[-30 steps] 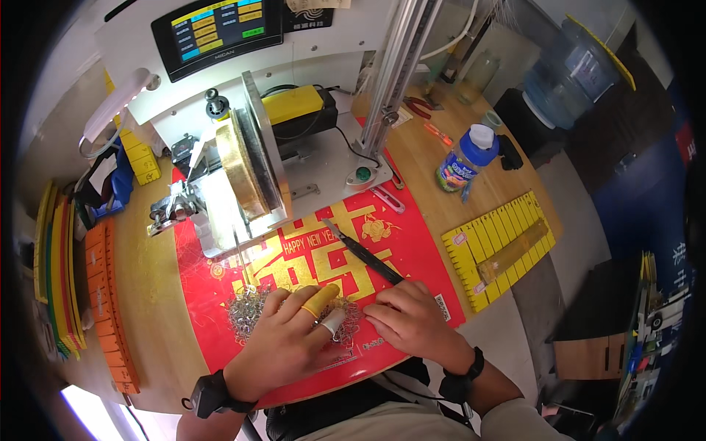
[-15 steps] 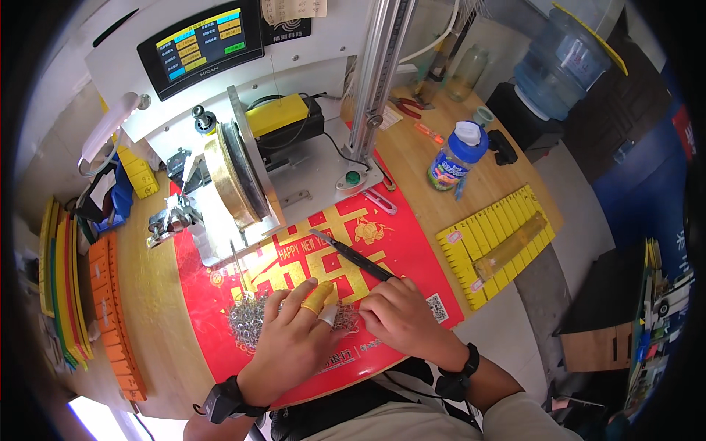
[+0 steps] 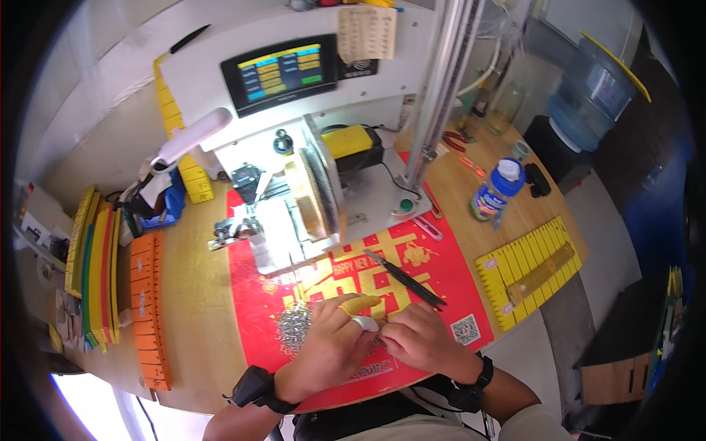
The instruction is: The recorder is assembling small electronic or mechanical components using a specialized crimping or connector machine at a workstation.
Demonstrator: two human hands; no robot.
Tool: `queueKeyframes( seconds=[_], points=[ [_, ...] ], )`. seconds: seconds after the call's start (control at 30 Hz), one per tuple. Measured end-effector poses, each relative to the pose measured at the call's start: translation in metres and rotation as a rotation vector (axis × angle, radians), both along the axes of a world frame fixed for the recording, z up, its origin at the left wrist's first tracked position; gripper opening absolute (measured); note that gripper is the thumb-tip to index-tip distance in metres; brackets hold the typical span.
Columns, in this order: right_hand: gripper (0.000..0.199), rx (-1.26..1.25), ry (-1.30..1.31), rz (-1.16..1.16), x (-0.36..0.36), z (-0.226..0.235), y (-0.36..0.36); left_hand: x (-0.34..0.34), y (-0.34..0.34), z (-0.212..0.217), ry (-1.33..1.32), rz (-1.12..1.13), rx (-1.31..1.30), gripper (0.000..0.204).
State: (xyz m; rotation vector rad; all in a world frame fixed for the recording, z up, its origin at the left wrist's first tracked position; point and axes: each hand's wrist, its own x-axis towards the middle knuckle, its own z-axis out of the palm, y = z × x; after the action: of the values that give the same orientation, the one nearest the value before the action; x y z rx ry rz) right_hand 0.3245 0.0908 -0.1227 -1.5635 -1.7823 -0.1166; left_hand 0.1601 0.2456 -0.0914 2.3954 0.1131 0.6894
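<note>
My left hand (image 3: 332, 344) rests over the red printed sheet, beside a pile of small silvery metal pieces (image 3: 293, 328). A yellow cover (image 3: 360, 303) wraps one of its fingers, and a white cover (image 3: 365, 323) is on its thumb. Close against it, my right hand (image 3: 421, 335) has its fingers curled, its fingertips meeting the left thumb. Both hands are closed in a pinch; whatever lies between the fingertips is hidden. Black tweezers (image 3: 406, 278) lie on the red sheet (image 3: 257, 294) just beyond my right hand, apart from it.
A machine with a screen (image 3: 283, 73) and a brightly lit wheel (image 3: 309, 198) stands ahead. To the right are a blue-capped bottle (image 3: 497, 192) and a yellow ribbed tray (image 3: 507, 294). Orange (image 3: 147, 309) and several colored strips (image 3: 99, 272) stand left.
My right hand has left the tweezers' end and come in against my left hand. The tweezers stay on the sheet. The whole view has shifted, so the surroundings appear farther right and lower.
</note>
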Motion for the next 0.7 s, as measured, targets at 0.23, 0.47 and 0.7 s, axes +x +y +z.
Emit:
queueKeyframes(
  seconds=[0.23,0.47,0.7],
  points=[
    [0.019,0.030,0.220,0.081,0.001,0.054,0.010,-0.028,0.063,0.072,-0.074,0.232,0.096,0.034],
    [0.023,-0.228,0.885,0.401,-0.068,0.099,0.087,-0.047,0.160,0.098,-0.161,0.467,-0.198,0.024],
    [0.017,-0.060,1.668,0.091,-0.097,0.084,0.201,-0.049,0.167,0.101,-0.199,0.460,-0.064,0.024]
  ],
)
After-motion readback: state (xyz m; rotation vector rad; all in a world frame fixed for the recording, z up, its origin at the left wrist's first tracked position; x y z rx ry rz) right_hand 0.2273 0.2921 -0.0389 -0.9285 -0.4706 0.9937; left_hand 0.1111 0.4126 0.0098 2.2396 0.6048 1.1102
